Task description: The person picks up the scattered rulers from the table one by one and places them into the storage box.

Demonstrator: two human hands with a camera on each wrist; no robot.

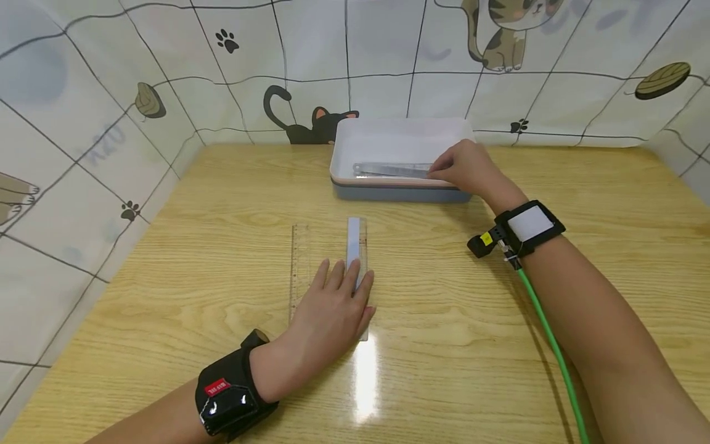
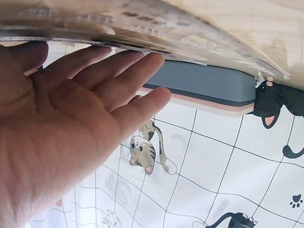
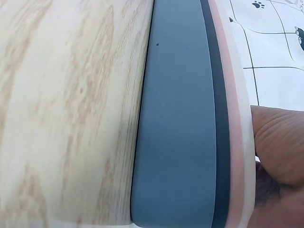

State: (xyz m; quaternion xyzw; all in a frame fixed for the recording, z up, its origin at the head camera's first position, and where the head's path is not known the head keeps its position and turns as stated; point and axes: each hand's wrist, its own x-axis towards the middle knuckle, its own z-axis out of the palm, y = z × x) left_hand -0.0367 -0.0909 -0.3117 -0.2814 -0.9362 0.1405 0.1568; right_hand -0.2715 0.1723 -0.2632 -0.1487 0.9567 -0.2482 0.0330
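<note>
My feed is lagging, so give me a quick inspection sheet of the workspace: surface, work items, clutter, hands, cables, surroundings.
Surface: wooden table, glossy, with a light glare near the front edge.
Work items: steel ruler lying inside the white tray; clear ruler and grey ruler side by side on the table.
Clutter: nothing seen.
Hands: left hand flat, fingers straight, resting on the grey ruler; right hand pinches the steel ruler's end in the tray.
Cables: green cable runs from the right wrist band along the forearm.
Surroundings: walls covered in cat-print tile paper on three sides.
</note>
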